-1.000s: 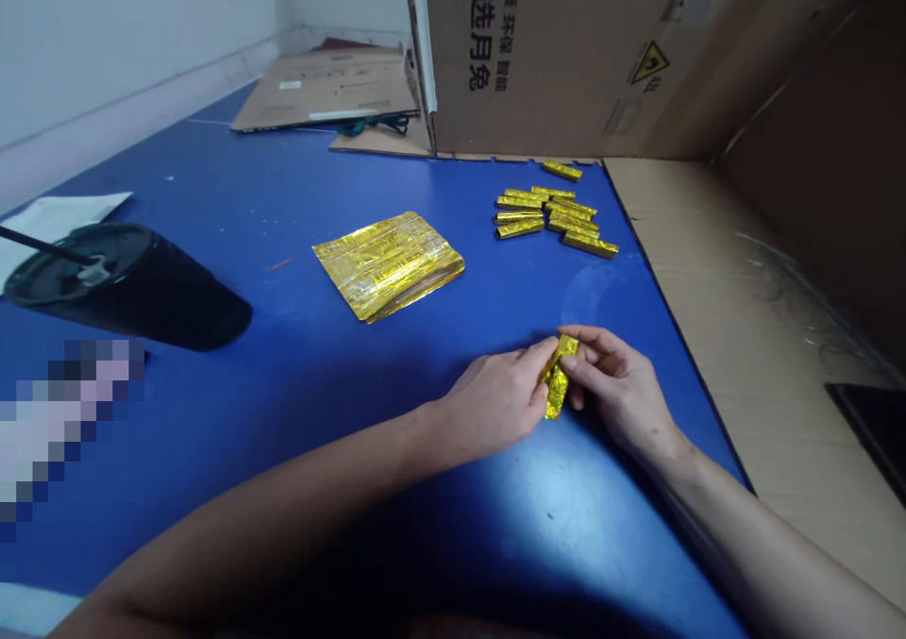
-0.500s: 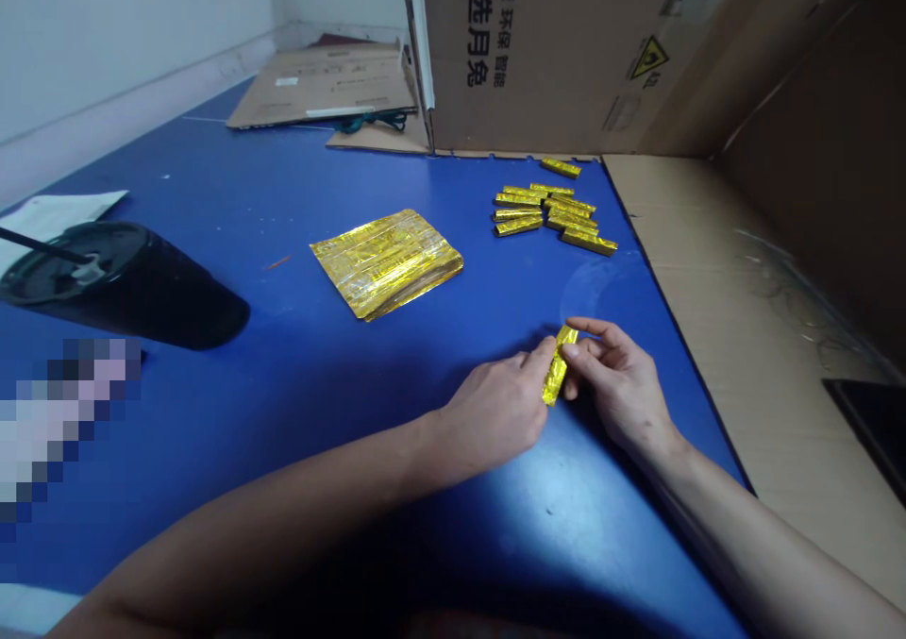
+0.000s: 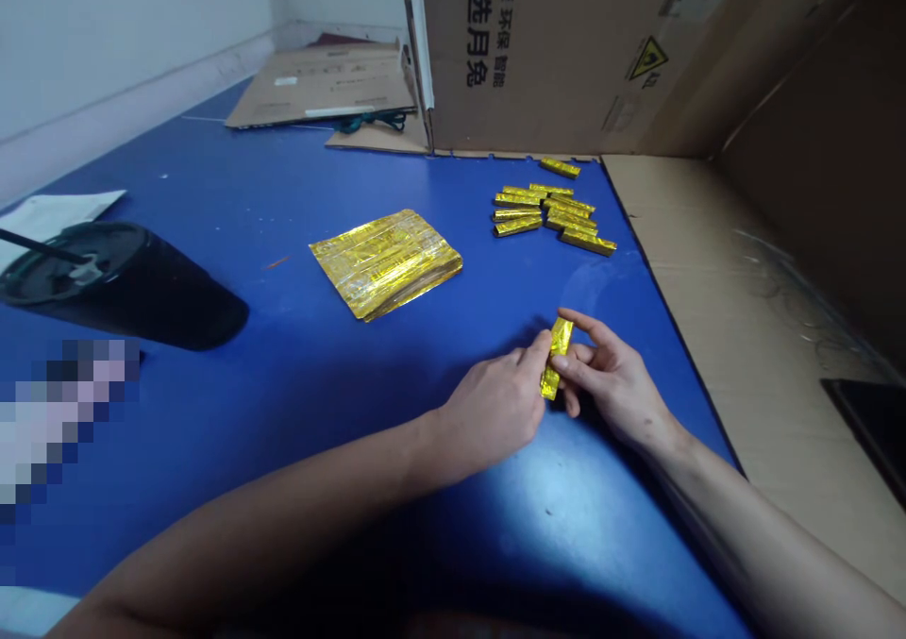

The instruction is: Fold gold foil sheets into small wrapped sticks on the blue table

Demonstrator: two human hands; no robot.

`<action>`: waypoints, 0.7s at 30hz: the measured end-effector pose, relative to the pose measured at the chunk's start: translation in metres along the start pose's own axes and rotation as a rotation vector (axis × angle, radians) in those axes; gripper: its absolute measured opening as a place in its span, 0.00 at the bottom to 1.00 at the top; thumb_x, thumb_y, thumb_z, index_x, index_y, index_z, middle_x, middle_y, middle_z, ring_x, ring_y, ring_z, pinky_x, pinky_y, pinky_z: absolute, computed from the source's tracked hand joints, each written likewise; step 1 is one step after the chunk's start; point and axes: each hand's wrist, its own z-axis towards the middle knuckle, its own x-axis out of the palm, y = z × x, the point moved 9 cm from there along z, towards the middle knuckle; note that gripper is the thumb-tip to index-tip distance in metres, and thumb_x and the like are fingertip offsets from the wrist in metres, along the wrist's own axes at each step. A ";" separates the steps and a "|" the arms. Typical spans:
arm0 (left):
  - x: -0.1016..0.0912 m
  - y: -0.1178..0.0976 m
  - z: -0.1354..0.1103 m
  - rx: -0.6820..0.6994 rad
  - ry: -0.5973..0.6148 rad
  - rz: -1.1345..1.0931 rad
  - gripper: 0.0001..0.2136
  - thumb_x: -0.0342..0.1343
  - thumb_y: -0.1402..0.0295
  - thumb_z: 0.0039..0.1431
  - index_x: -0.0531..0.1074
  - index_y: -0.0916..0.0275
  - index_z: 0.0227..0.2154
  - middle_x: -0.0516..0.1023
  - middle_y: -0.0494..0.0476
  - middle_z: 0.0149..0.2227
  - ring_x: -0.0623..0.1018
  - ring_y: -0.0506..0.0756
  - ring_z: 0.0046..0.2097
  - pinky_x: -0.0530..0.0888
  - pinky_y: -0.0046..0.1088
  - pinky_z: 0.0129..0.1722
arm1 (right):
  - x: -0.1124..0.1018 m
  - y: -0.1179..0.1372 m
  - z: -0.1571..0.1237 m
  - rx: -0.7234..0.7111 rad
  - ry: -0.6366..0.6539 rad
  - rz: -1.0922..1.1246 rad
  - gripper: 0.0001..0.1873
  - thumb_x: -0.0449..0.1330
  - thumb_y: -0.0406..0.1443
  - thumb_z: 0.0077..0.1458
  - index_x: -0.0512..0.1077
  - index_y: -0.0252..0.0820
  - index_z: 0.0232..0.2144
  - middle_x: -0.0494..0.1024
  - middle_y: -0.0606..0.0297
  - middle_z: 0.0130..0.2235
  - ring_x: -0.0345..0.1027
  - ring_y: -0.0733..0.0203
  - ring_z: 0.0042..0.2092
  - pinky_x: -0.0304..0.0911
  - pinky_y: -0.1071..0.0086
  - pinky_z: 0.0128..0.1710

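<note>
Between my two hands is a narrow gold foil strip (image 3: 560, 339), folded into a flat bar and tilted over the blue table. My left hand (image 3: 499, 398) grips its left edge with the fingers closed; some fingertips are hidden behind the hand. On the other side, my right hand (image 3: 614, 372) pinches the bar with the thumb on its face and the index finger stretched along its top end. A stack of flat gold foil sheets (image 3: 389, 260) lies left of the hands. Beyond them sits a loose group of similar folded gold bars (image 3: 518, 227).
At the left a black tumbler (image 3: 134, 285) with a straw stands by a white paper (image 3: 67, 210). A large cardboard box (image 3: 552, 63) walls the back, and flattened cardboard (image 3: 326, 82) lies behind left. More cardboard (image 3: 694, 271) borders the right of the blue table (image 3: 283, 412).
Both hands and the gold foil strip have shifted slightly left and up. My right thumb has moved across the strip's face, and the fingers below are more spread.
</note>
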 end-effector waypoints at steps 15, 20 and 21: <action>0.000 -0.008 -0.002 0.060 -0.001 -0.090 0.24 0.41 0.76 0.56 0.46 0.71 0.56 0.69 0.67 0.46 0.72 0.56 0.44 0.70 0.34 0.43 | -0.004 0.001 0.000 -0.053 -0.028 0.060 0.25 0.62 0.37 0.45 0.60 0.43 0.46 0.67 0.78 0.17 0.62 0.68 0.15 0.58 0.73 0.17; 0.004 -0.004 -0.002 0.048 0.008 -0.168 0.26 0.45 0.74 0.55 0.47 0.65 0.57 0.69 0.61 0.44 0.73 0.54 0.39 0.71 0.33 0.43 | -0.008 0.000 0.002 -0.050 -0.058 0.088 0.22 0.63 0.38 0.45 0.62 0.42 0.43 0.68 0.77 0.17 0.61 0.69 0.14 0.56 0.75 0.14; 0.005 -0.004 -0.002 0.046 0.001 -0.188 0.26 0.46 0.73 0.55 0.48 0.64 0.57 0.69 0.60 0.44 0.74 0.54 0.39 0.71 0.33 0.43 | -0.009 0.000 0.002 -0.051 -0.065 0.098 0.22 0.63 0.38 0.44 0.62 0.42 0.42 0.69 0.76 0.17 0.61 0.69 0.14 0.56 0.75 0.14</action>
